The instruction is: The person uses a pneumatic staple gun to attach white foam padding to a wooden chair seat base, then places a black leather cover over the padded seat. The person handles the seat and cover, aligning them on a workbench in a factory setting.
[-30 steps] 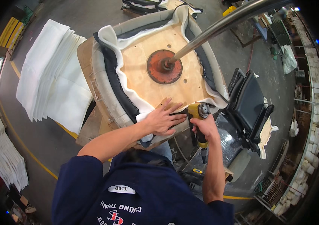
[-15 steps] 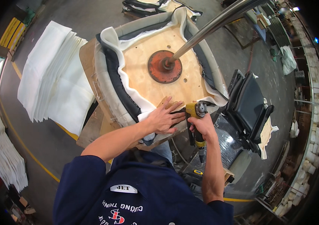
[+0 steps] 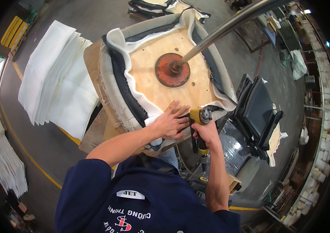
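A plywood seat panel [image 3: 145, 83] lies underside up in a padded grey form [image 3: 110, 77], ringed by white wadding [image 3: 128, 70] and black cover material [image 3: 120, 85]. An orange-red round plate [image 3: 169, 79] on a metal rod [image 3: 215, 35] rests on the panel's middle. My left hand [image 3: 171, 123] lies spread over the panel's near edge, fingers stretched out on the folded-in cover. Close to its fingertips, my right hand [image 3: 207, 134] is wrapped around the handle of a yellow and black air staple gun [image 3: 196, 115]. The gun's nose is at the near edge; whether it touches is hidden.
Stacked white wadding sheets [image 3: 56, 77] stand to the left, with another pile [image 3: 2, 151] farther out. Black upholstered seats [image 3: 256, 105] are stacked on the right, beside a plastic-wrapped surface [image 3: 235, 143]. More padded panels [image 3: 153, 7] lie beyond the form.
My right hand and the staple gun have shifted slightly left, closer to my left hand. The left hand stays pressed on the near edge.
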The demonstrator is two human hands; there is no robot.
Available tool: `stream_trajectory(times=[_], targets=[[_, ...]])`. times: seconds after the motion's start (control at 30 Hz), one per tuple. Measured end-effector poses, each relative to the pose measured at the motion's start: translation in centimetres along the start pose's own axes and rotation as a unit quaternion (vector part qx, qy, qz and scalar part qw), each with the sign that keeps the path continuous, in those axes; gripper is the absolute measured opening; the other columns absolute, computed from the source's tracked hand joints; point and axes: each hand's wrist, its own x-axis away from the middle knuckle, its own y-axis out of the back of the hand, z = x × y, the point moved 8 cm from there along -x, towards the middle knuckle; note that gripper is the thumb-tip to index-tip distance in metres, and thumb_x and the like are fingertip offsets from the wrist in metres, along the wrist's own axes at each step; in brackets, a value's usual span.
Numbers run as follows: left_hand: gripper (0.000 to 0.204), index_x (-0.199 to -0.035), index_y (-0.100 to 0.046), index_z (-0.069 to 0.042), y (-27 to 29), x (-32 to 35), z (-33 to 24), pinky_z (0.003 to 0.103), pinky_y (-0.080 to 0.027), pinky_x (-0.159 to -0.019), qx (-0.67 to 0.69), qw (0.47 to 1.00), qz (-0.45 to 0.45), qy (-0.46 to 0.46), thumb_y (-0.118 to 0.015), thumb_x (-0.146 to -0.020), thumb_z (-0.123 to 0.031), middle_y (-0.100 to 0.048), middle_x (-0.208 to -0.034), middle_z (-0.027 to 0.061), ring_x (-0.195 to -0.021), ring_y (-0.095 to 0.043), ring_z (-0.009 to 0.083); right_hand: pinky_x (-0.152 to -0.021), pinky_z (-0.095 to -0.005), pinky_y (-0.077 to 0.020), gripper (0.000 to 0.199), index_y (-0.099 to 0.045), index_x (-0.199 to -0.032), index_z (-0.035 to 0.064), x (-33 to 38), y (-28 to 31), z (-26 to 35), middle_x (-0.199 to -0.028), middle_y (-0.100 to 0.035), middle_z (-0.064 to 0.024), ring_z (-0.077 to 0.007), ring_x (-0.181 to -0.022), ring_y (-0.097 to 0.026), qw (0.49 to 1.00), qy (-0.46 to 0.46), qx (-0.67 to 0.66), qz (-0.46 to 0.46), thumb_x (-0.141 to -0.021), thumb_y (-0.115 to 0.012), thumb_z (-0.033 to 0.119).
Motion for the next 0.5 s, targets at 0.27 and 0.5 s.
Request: stream_trajectory(times=[0.27,0.5], targets=[[0.057,-0.136,-0.066,-0.018,0.6,-0.4,-0.3,0.071,-0.006,-0.125,0.021,1.0,-0.02,-0.01,-0.047,-0.099,-0.056,-0.058,-0.144,0.002,-0.16,-0.017,0.0326,-0.05,-0.0315,-0.0544,0.029,-0.064,-0.113,-0.0059,1.1,0.0,-0.8,-0.091,-0.07,-0.009,-0.0184,-0.058,-0.067,0.996,0.03,-0.067,0.042,-0.085,-0.069,0.0],[0.059,-0.138,-0.066,-0.017,-0.1,0.0,-0.3,0.071,-0.007,-0.125,-0.018,1.0,-0.011,0.001,-0.046,-0.099,-0.057,-0.057,-0.147,0.0016,-0.16,-0.017,0.0323,-0.049,-0.0311,-0.052,0.027,-0.067,-0.11,-0.0019,0.2,-0.4,-0.4,-0.083,-0.068,-0.0079,-0.017,-0.054,-0.064,0.999,-0.01,-0.001,0.036,-0.084,-0.072,0.001]])
